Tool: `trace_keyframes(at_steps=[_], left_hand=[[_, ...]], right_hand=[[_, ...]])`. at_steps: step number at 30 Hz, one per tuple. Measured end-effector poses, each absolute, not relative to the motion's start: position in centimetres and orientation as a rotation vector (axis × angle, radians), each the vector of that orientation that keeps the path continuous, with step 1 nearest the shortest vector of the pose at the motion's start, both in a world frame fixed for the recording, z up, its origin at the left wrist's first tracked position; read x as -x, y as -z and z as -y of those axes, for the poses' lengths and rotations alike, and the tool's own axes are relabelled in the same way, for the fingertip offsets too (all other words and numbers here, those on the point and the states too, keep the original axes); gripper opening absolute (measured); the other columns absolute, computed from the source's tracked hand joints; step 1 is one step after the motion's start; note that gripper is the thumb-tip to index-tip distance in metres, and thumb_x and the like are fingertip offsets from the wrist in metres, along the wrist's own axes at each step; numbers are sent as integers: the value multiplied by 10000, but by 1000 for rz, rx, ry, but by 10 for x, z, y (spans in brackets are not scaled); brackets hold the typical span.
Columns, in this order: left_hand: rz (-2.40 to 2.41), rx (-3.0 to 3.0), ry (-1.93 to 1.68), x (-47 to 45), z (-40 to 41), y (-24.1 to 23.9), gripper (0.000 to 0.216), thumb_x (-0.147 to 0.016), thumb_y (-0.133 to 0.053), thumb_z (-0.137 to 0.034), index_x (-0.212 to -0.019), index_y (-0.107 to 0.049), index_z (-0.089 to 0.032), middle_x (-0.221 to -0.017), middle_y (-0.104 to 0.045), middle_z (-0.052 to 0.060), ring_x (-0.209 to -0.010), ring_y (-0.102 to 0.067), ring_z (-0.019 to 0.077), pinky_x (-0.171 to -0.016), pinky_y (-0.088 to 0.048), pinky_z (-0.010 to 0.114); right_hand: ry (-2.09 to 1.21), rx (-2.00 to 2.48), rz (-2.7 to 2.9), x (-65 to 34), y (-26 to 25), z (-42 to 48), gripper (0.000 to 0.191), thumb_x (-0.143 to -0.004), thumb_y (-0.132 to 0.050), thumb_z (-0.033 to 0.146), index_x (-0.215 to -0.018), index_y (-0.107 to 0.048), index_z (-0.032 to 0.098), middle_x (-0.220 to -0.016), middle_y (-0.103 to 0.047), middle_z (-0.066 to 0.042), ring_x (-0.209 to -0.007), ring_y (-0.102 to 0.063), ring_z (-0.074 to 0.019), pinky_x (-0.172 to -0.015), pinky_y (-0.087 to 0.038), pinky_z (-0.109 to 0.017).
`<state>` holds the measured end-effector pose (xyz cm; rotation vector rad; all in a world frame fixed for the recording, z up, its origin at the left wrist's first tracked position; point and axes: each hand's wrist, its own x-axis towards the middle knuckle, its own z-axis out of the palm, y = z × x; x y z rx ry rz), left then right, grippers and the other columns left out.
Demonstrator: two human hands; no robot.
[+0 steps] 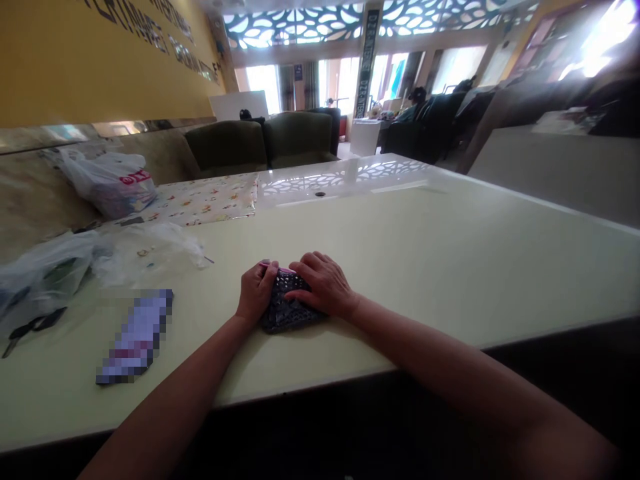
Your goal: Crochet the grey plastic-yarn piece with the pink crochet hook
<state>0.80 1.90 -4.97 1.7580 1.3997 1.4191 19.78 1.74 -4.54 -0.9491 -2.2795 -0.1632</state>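
Observation:
A small dark piece with an openwork, net-like pattern [286,316], perhaps a pouch, rests on the table close to its front edge. Its left side is gripped by my left hand [255,292], thumb on top. My right hand [325,283] lies over the upper right part, fingers bent and thumb across the face of the piece. Along the top edge, between both hands, runs a thin pink strip or rod [283,269]; I cannot make out which. My right fingers hide part of the piece and touch near the pink line.
Left of my hands lie a blurred-out phone-shaped object [136,339], keys [31,328] and clear plastic bags [150,250]. Farther back are a full white carrier bag [125,183] and a patterned sheet [210,199]. Green chairs [300,139] stand beyond the pale table [425,267].

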Motion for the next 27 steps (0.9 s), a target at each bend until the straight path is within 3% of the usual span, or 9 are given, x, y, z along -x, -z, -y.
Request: trace_keyframes(at_steps=[4,6,9,13,23,27], left_hand=[[-1460,-1739,-1422,-4,-27,57,363,-887,-513,-455,-699,-642,-172,-660,-636,14,-651,-545,168,-660,-424,279],[-1467,-1741,-1407,-3,-31,59,384,-883,-508,-460,-702,-675,-165,-664,-660,25,-666,-565,177,-680,-437,283],[-1443,-1736,-1370,-2,-32,60,411,-875,-510,-467,-688,-705,-158,-652,-672,27,-671,-579,180,-691,-451,280],[-1428,-1669,-1373,-1,-26,64,426,-870,-507,-480,-748,-734,-140,-664,-685,27,-670,-585,180,-686,-462,279],[-1387,-1531,-1363,-1,-2,62,443,-851,-546,-520,-814,-746,-126,-707,-706,39,-716,-613,189,-702,-481,276],[-1352,-1489,-1318,0,8,57,431,-845,-570,-521,-810,-744,-129,-700,-702,37,-696,-611,183,-698,-486,276]], right_hand=[[197,669,2509,-191,49,3,566,-919,-539,621,-1243,-633,166,-1278,-617,-145,-1189,-537,-283,-1107,-336,-443],[101,595,2710,-190,54,18,588,-932,-545,584,-1322,-592,146,-1377,-579,-156,-1305,-492,-290,-1159,-304,-435],[-63,723,2790,-193,63,40,742,-958,-489,592,-1502,-396,96,-1570,-379,-182,-1483,-297,-296,-1230,-198,-459],[-226,836,2781,-203,66,54,772,-972,-455,595,-1560,-284,125,-1636,-239,-134,-1538,-165,-269,-1263,-94,-458],[-306,937,2594,-193,62,79,810,-876,-589,648,-1506,-408,174,-1583,-375,-130,-1496,-292,-299,-1214,-238,-520],[-373,1003,2450,-182,60,98,678,-866,-651,583,-1412,-535,199,-1527,-467,-133,-1451,-373,-324,-1159,-313,-542]])
